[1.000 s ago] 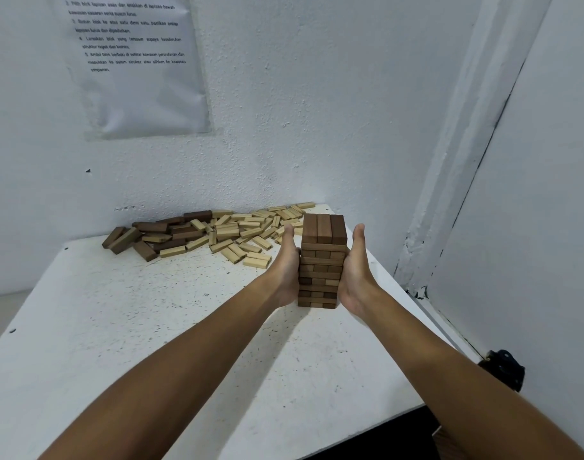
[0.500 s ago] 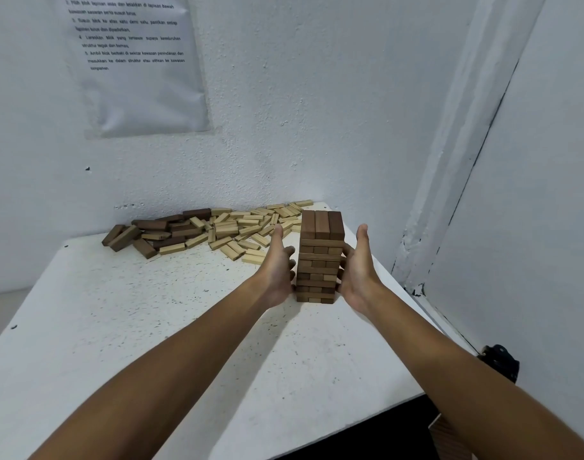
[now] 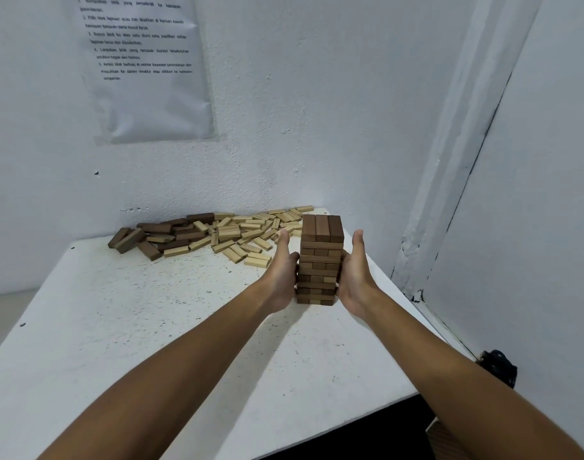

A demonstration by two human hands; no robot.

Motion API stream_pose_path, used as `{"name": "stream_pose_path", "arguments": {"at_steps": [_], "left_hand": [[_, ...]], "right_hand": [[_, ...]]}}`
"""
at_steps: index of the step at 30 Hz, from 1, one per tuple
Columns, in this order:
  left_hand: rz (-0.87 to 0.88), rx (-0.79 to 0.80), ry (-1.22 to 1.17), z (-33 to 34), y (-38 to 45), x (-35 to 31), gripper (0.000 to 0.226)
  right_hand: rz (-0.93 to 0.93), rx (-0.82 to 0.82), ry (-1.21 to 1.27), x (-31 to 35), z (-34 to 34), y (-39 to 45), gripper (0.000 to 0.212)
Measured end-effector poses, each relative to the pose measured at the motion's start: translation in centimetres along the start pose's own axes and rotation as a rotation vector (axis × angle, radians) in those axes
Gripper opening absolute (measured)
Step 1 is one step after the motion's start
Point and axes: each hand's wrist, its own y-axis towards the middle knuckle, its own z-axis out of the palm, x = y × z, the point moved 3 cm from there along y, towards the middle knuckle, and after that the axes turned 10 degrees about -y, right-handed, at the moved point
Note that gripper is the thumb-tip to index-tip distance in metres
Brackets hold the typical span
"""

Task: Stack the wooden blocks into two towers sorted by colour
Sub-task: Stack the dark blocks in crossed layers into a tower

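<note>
The dark tower (image 3: 320, 260) stands upright on the white table (image 3: 117, 327), at roughly 1 o'clock from the centre of the view, near the table's right edge. Its long axis is vertical; the top layer shows three dark blocks side by side.

Left hand (image 3: 282, 273): fingers straight, palm flat against the tower's 9 o'clock face. Right hand (image 3: 355, 273): fingers straight, palm flat against the 3 o'clock face. The tower sits directly between the two palms, and neither hand curls round a block. Both hands are equally near the tower. Judgement: this is a squaring-up step, with the layers pressed into line.

The loose blocks (image 3: 237, 234) lie in a heap at 11 o'clock from the tower, against the wall (image 3: 317, 111). The dark loose blocks (image 3: 157, 234) are at the heap's left end, well apart from the tower; the light ones are nearer to it. A printed sheet (image 3: 144, 68) hangs on the wall.

No light tower is visible, so the task appears well short of complete. The left hand is on the heap side and is judged better placed for the next pick.
</note>
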Motion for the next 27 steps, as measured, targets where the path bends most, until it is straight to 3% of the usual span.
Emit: {"name": "stream_pose_path", "arguments": {"at_steps": [3,4,8,10,13,16,21,24,27], "left_hand": [[0.001,0.001,0.002,-0.7,0.1,0.1,0.133],[0.003,-0.011,0.017,-0.6,-0.6,0.0,0.128],[0.086,-0.070,0.188,-1.5,-2.4,0.2,0.072],[0.141,-0.084,0.310,-3.0,-3.3,0.5,0.060],[0.234,-0.070,0.504,-5.5,-5.0,1.0,0.051],[0.335,-0.012,0.689,-7.2,-7.1,1.0,0.040],[0.461,-0.021,0.952,-10.5,-9.3,0.4,0.033],[0.494,-0.072,1.074,-13.2,-10.3,-0.3,0.035],[0.505,-0.148,1.199,-15.7,-11.4,-1.3,0.054]], "right_hand": [[-0.006,-0.076,0.034,-0.5,-0.6,0.0,0.087],[-0.013,-0.114,0.044,-0.7,-0.9,-0.2,0.080],[-0.063,-0.288,-0.171,-1.5,-2.4,-3.1,0.024],[-0.148,-0.326,-0.362,-2.3,-2.9,-4.6,0.013],[-0.302,-0.298,-0.641,-3.9,-2.6,-6.9,0.015],[-0.448,-0.139,-0.841,-5.1,-0.8,-8.2,0.009],[-0.656,0.203,-1.189,-5.6,3.7,-6.9,0.038],[-0.715,0.273,-1.322,-5.5,6.7,-5.1,0.047],[-0.754,0.284,-1.349,-5.1,9.6,-3.4,0.051]]}}
